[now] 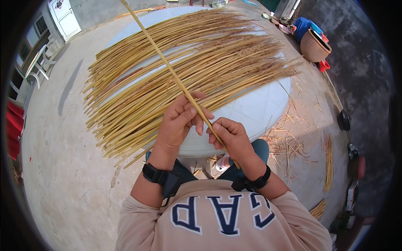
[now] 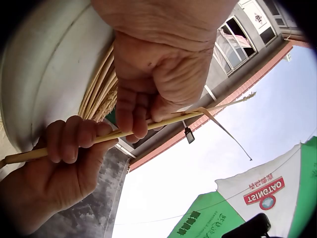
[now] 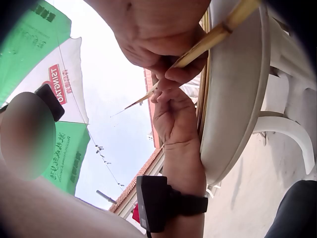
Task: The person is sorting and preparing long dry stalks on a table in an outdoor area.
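One long pale stalk (image 1: 167, 65) runs diagonally from the upper left down to the lap in the head view. Midway along it, the left hand (image 1: 181, 119) pinches it between thumb and fingers. Close below, the right hand (image 1: 232, 136) grips the stalk near its thick lower end. In the left wrist view a thin dry leaf strip (image 2: 225, 130) hangs off the stalk (image 2: 168, 122) beyond the left hand (image 2: 158, 74), and the right hand (image 2: 69, 158) has its fingers curled round it. Rows of cut stalks (image 1: 138, 113) with feathery tops lie under and beyond the hands.
The stalks lie on a round white table (image 1: 268, 104). Scraps (image 1: 287, 146) litter the ground at right, near a small bundle (image 1: 328, 163). A clay pot (image 1: 314, 46) and a blue container (image 1: 301, 28) stand by the dark wall; a white chair (image 1: 39, 65) is at left.
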`<state>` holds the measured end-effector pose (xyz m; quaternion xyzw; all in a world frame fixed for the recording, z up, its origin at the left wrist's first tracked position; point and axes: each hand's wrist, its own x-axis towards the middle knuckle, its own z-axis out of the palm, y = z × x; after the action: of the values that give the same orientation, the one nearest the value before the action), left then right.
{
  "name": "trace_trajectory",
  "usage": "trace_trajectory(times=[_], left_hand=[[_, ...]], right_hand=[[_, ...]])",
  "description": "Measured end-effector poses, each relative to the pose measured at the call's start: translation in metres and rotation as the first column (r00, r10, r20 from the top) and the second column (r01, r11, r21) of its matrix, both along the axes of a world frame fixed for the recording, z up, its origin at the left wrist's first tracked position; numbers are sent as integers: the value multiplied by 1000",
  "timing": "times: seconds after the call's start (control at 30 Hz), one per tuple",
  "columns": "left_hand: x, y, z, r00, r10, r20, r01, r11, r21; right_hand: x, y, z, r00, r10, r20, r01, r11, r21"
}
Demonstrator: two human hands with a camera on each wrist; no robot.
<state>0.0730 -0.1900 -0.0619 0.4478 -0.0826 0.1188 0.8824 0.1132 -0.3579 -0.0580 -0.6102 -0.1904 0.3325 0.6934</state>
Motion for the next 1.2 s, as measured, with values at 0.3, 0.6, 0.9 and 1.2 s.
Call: trace_trajectory(times=[0.3, 0.6, 0.9, 1.2], left_hand=[[3, 0, -11, 991, 131, -7, -130, 991, 35], [4, -1, -12, 991, 129, -46, -123, 986, 113], [4, -9, -5, 996, 88, 19, -87, 996, -35], [6, 16, -15, 961, 231, 151, -192, 952, -237]], right_hand=[[-3, 0, 2, 951, -63, 302, 89, 993, -73], [0, 2, -5, 946, -135, 293, 162, 984, -70], [26, -8, -5, 887, -424, -181, 458, 856, 240], [65, -75, 12, 846, -460, -270, 529, 664, 528]])
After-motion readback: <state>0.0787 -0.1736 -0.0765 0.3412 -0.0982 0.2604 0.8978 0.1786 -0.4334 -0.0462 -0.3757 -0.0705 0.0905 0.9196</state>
